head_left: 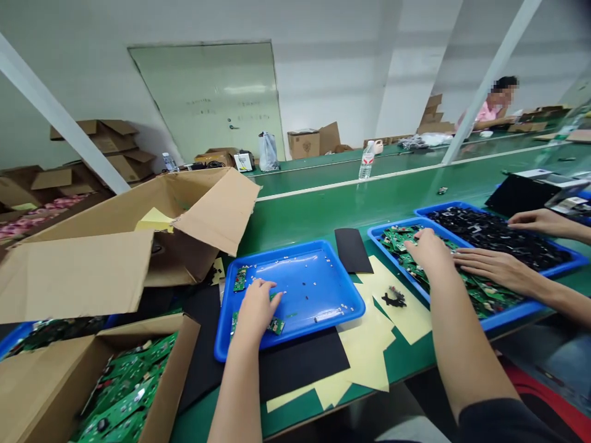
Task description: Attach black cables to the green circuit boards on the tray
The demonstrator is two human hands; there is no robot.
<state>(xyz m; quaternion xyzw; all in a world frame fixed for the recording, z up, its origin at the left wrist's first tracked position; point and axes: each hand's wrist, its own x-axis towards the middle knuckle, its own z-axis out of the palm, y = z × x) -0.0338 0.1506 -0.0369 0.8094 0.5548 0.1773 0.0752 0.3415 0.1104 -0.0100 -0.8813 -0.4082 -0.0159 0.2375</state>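
Head view is showing the left hand (257, 307) hovering over or touching green boards (240, 279) in the near-bare blue tray (295, 289), partly hiding them. The right hand (431, 249) is reaching onto heaped boards (494, 296), fingertips blurring among them. Whether either is grasping, I cannot tell. A co-worker's hand (496, 269) is covering more.

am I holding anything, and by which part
Can't tell: the left hand partly hides circuit boards, the right hand is at the board pile, and no clear grip shows.
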